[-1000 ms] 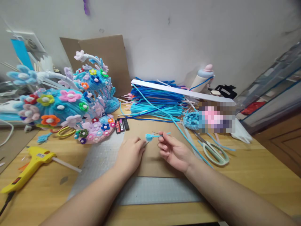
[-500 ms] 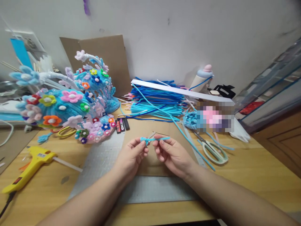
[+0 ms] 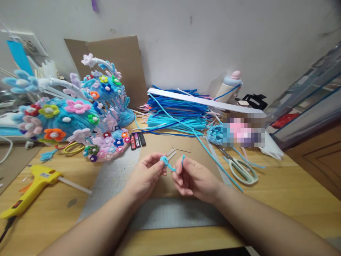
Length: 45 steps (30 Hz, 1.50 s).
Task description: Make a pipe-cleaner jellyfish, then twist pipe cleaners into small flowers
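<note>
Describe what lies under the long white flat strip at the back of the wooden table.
Under the long white flat strip lies a heap of blue and light-blue fuzzy pipe cleaners, spilling out in front. The strip's right end runs behind a blurred patch, so what sits beneath there cannot be seen.

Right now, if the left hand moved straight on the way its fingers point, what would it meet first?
Probably the right hand: the left hand points across at it, joined by the light blue pipe cleaner. Depth is unclear.

Pipe cleaner (image 3: 167, 164), straight between both hands half a second ago, now bent: loop at left hand (image 3: 146, 174) fingertips, free end poking up past right hand (image 3: 193, 177). Hands closer together.
</note>
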Each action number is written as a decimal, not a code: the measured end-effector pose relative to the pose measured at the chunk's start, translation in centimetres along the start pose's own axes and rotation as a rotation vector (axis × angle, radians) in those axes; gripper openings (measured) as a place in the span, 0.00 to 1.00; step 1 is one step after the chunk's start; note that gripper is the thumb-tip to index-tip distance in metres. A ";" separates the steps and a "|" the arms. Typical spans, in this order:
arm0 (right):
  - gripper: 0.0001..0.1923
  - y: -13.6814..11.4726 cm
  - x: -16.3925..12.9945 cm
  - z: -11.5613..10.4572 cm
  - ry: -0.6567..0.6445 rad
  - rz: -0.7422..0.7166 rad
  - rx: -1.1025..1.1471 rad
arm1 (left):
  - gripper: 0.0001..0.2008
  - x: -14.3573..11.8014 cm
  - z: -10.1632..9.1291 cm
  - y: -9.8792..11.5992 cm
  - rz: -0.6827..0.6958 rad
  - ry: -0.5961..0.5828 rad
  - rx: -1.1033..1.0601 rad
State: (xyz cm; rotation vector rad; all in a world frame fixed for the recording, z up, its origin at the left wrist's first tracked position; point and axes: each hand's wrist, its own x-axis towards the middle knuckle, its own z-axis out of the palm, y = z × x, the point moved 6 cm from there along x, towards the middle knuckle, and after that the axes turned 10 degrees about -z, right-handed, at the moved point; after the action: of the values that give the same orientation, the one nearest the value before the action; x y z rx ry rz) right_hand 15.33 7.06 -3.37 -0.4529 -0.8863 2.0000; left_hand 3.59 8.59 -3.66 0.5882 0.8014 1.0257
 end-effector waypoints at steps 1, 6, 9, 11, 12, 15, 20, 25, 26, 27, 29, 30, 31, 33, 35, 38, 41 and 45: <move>0.18 0.1 -0.1 0.1 -0.023 0.050 -0.016 | 0.12 0.0 0.0 0.1 0.028 -0.014 0.078; 0.17 0.2 -0.5 -0.7 -0.019 0.232 -0.232 | 0.08 -0.4 0.6 0.5 0.120 -0.079 0.369; 0.17 -0.1 -0.4 -1.0 0.035 0.222 -0.298 | 0.07 -0.7 1.0 1.0 0.183 -0.061 0.444; 0.16 -0.2 -0.3 -1.0 0.036 0.212 -0.337 | 0.06 -1.0 1.4 1.3 0.250 -0.070 0.528; 0.15 -0.3 -0.3 -1.0 0.034 0.204 -0.369 | 0.06 -1.1 1.6 1.5 0.285 -0.076 0.592; 0.10 -1.0 -0.1 -1.1 0.044 0.115 -0.495 | 0.04 -1.2 1.7 1.4 0.338 -0.053 0.746; 0.11 -2.3 0.1 -1.2 0.139 -0.095 -0.689 | 0.09 -0.4 0.8 -0.2 0.099 0.011 0.521; 0.06 -3.5 -0.1 -0.6 0.110 -0.281 -0.919 | 0.16 -0.1 0.5 -1.4 -0.109 0.014 0.256; 0.05 -3.7 -0.1 -0.5 0.096 -0.304 -0.973 | 0.16 -0.1 0.5 -1.6 -0.143 0.013 0.218; 0.05 -3.9 -0.1 -0.4 0.081 -0.319 -1.024 | 0.17 -0.1 0.5 -1.8 -0.176 0.011 0.187; 0.05 -4.1 -0.1 -0.3 0.045 -0.323 -1.088 | 0.17 -0.1 0.5 -2.0 -0.220 0.007 0.144; 0.05 -4.0 0.0 -0.2 0.026 -0.314 -1.092 | 0.17 -0.1 0.4 -2.0 -0.223 0.004 0.134; 0.05 -3.9 0.0 -0.3 0.015 -0.301 -1.081 | 0.17 -0.1 0.4 -1.9 -0.217 0.000 0.129; 0.04 -3.6 0.2 -0.5 0.031 -0.251 -1.018 | 0.17 0.0 0.2 -1.7 -0.188 -0.013 0.144; 0.05 -3.2 0.3 -1.0 0.086 -0.180 -0.913 | 0.18 0.1 0.2 -1.5 -0.162 -0.055 0.195; 0.06 -2.8 0.4 -1.6 0.142 -0.098 -0.756 | 0.21 0.0 0.5 -1.1 -0.123 -0.113 0.312; 0.07 -2.6 0.4 -2.0 0.123 -0.041 -0.650 | 0.18 -0.2 0.8 -0.3 -0.057 -0.108 0.410; 0.08 -2.0 0.3 -2.3 0.067 0.075 -0.543 | 0.16 -0.3 1.3 -0.1 -0.089 -0.163 0.460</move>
State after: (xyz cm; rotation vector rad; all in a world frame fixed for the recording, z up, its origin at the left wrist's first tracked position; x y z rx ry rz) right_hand 17.72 8.97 -3.44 -0.8597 -1.3885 1.7800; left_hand 4.63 8.14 -2.88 1.0057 0.9144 0.7012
